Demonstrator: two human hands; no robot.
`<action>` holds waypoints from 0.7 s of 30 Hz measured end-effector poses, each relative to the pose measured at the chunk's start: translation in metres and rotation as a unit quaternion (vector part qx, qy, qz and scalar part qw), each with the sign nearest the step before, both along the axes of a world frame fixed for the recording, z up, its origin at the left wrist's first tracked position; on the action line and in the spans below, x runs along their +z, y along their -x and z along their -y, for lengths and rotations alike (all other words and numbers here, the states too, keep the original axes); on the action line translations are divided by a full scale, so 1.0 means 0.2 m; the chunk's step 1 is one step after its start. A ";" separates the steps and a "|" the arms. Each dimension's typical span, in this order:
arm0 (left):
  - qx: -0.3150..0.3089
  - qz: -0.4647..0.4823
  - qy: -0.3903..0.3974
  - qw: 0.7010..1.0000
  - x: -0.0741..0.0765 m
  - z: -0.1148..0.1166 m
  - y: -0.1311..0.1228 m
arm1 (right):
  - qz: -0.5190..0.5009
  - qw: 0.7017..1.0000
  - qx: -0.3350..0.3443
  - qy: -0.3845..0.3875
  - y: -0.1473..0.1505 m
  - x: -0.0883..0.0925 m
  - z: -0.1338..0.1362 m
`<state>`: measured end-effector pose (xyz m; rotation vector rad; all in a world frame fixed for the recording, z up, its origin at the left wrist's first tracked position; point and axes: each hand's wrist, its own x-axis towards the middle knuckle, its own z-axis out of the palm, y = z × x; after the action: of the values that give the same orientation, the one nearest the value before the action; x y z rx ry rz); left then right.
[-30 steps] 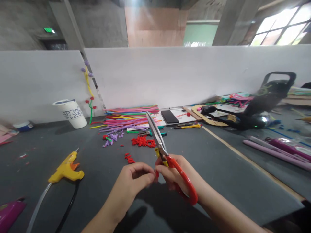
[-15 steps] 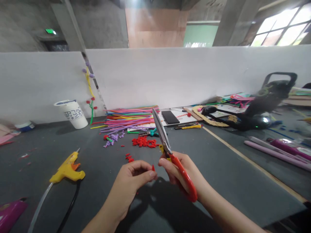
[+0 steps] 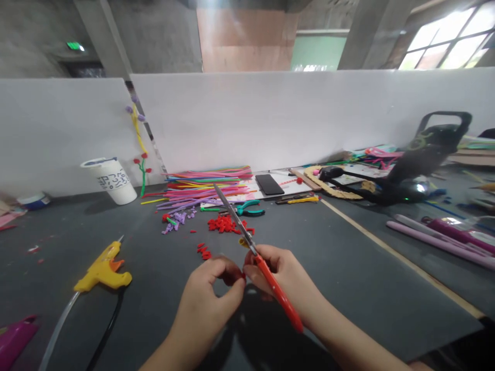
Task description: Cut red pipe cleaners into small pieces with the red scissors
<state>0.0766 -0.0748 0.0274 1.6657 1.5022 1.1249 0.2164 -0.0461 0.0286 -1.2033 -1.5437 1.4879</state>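
Between the thumb and forefinger of my left hand (image 3: 211,296) is a small red fuzzy piece (image 3: 244,276), mostly hidden by the fingertips. My right hand (image 3: 288,275) is wrapped round red-handled scissors (image 3: 276,291), their blades together and pointing up and away to the left. The right fingertips meet the left ones at the red piece. A small yellow bit shows beside the scissors' pivot. Just beyond my left hand lie several loose red pieces (image 3: 203,251). Farther back are a heap of red pieces (image 3: 222,223) and a scatter of purple pieces (image 3: 180,220).
A yellow glue gun (image 3: 103,270) with its cord lies at left, before a white cup (image 3: 112,180). Pipe cleaners (image 3: 204,180), teal pliers (image 3: 250,208) and a phone (image 3: 269,184) lie toward the white partition (image 3: 247,118). A black lamp-like device (image 3: 421,165) stands at right.
The scissors have tipped to the left, from nearly upright to slanting. My hands have come together, with the right fingers now at the red piece. The view has shifted slightly.
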 end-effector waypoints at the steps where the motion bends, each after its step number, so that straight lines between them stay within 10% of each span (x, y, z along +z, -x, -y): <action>1: -0.006 -0.004 0.002 1.000 0.00 0.00 0.00 | -0.002 1.000 0.001 0.003 0.00 0.00 0.00; 10: -0.056 0.263 0.192 0.944 -0.02 -0.03 0.01 | -0.058 0.997 0.049 0.018 -0.01 -0.01 -0.03; 21: -0.043 0.219 0.208 0.952 0.02 -0.03 0.00 | 0.020 0.997 0.058 -0.039 -0.03 -0.01 -0.04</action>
<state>0.0776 -0.0687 0.0322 1.0967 1.2564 0.9667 0.2217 -0.0390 0.0262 -1.1211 -1.7070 1.4700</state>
